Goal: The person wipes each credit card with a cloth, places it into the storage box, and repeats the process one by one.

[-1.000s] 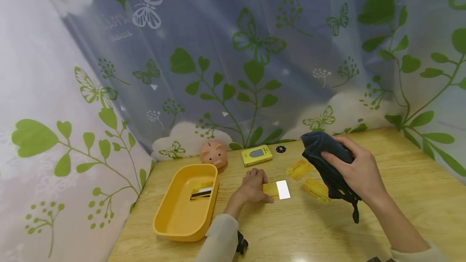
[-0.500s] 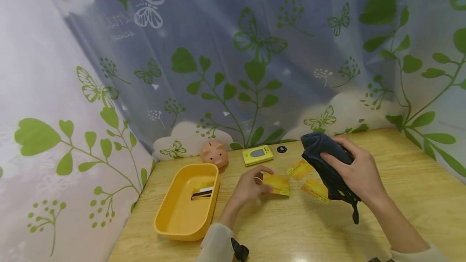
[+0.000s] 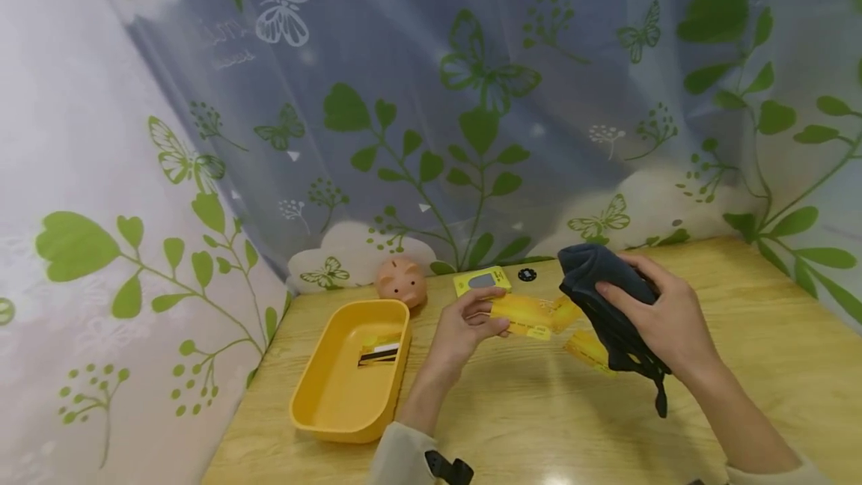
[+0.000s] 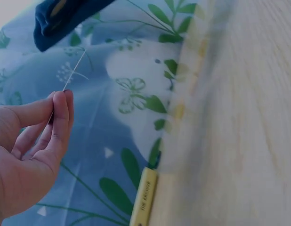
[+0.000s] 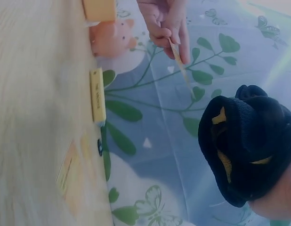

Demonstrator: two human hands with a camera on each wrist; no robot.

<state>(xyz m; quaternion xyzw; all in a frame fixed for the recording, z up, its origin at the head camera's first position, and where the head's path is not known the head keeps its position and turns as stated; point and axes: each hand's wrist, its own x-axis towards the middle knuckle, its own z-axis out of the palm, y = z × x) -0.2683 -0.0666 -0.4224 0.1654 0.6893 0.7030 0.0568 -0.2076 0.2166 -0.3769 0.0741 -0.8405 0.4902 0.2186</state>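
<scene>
Between thumb and fingers my left hand (image 3: 465, 328) pinches a yellow card (image 3: 524, 314), raised above the table; the left wrist view shows the card (image 4: 75, 70) edge-on. My right hand (image 3: 663, 313) grips a dark blue drawstring pouch (image 3: 599, 283) with its cord hanging down. In the right wrist view the pouch's mouth (image 5: 239, 150) faces the camera, with bits of yellow inside. Beneath the pouch another yellow card (image 3: 587, 350) lies on the table, partly covered by it. A further yellow card (image 3: 567, 311) overlaps the held card's right end.
A yellow tray (image 3: 316, 395) holding a few cards stands at left. Along the back are a pink piggy bank (image 3: 401, 283), a yellow box (image 3: 482, 280) and a black round chip (image 3: 527, 275). A patterned curtain (image 3: 404, 133) hangs behind the wooden table (image 3: 539, 425).
My left hand has picked the card up off the table, turned it from its white-ended side, and brought it up and rightward towards the pouch. The right hand stays put with the pouch.
</scene>
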